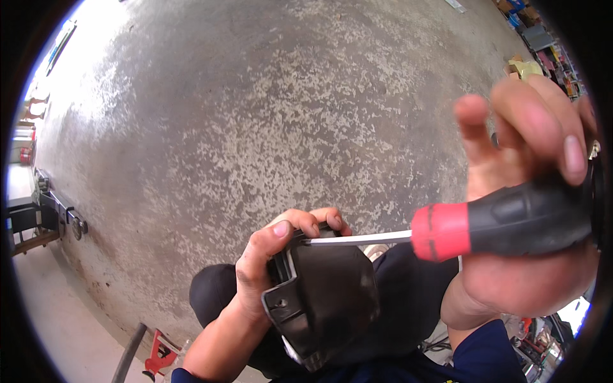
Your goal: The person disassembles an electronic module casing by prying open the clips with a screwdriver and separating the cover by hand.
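1. Workpiece: a black moulded plastic housing (338, 287) is held over the person's dark trousers (412, 300), at the near centre. Being close to the body, it is probably easier to steady. Whether it rests on the lap cannot be told.

2. Left hand (252, 265): clasped around the left and far edges of the housing, fingers bent over the rim. The grip appears meant to brace the part against sideways force.

3. Tool: a flat-shafted screwdriver (440, 232) with a red-and-black handle lies crosswise. Its pale shaft (361, 240) points left and its tip meets the housing's far rim, close to the left fingertips. The exact seating of the tip is hidden. The low angle suggests prying leverage rather than turning.

4. Right hand (491, 172): wrapped loosely about the handle, palm heel along the near side, some fingers raised and parted, one fingertip at the far side. The loose hold probably allows the angle to be adjusted; finger pressure cannot be confirmed.

5. Mounting tab (282, 302): projects left from the housing, pierced by one hole and left uncovered by the fingers.

6. Surroundings: worn concrete floor (191, 153) beyond; red metal stand (159, 354) at near left, apart from the work.
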`<state>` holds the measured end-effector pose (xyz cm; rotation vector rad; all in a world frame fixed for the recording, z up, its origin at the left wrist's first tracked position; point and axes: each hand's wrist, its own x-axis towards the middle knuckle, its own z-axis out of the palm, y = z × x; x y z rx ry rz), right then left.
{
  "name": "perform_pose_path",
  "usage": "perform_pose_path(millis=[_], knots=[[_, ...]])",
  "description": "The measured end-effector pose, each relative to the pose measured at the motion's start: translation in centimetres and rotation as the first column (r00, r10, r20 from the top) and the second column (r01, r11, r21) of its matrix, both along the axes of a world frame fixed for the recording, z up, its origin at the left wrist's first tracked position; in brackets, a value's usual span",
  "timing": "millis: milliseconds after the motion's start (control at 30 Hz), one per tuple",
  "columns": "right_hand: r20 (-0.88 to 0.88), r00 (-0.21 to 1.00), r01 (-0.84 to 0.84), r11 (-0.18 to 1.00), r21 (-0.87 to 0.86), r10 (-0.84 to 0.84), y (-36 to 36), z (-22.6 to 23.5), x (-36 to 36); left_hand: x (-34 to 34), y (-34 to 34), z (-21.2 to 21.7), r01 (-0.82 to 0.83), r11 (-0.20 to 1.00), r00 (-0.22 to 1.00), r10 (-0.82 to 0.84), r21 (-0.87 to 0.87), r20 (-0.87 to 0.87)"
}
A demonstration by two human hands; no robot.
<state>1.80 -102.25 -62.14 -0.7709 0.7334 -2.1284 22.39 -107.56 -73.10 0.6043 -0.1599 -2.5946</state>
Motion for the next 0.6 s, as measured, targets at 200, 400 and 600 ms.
perform_pose_path(millis=[200,400,600], knots=[[-0.046,0.999,-0.006,1.0,0.027,0.007,0.1,1.1,0.5,-0.5,0.2,-0.4,-0.037,0.995,0.994,0.027,-0.092,-0.107],[-0.304,0.809,-0.48,0.864,0.155,0.504,-1.2,1.8,-2.3,-0.9,0.5,-1.4,0.155,0.982,0.987,-0.148,-0.109,0.068],[-0.28,0.795,-0.559,0.829,0.008,0.538,-1.1,1.5,-3.3,-0.9,0.4,-0.7,0.17,0.985,0.985,-0.17,-0.008,-0.002]])
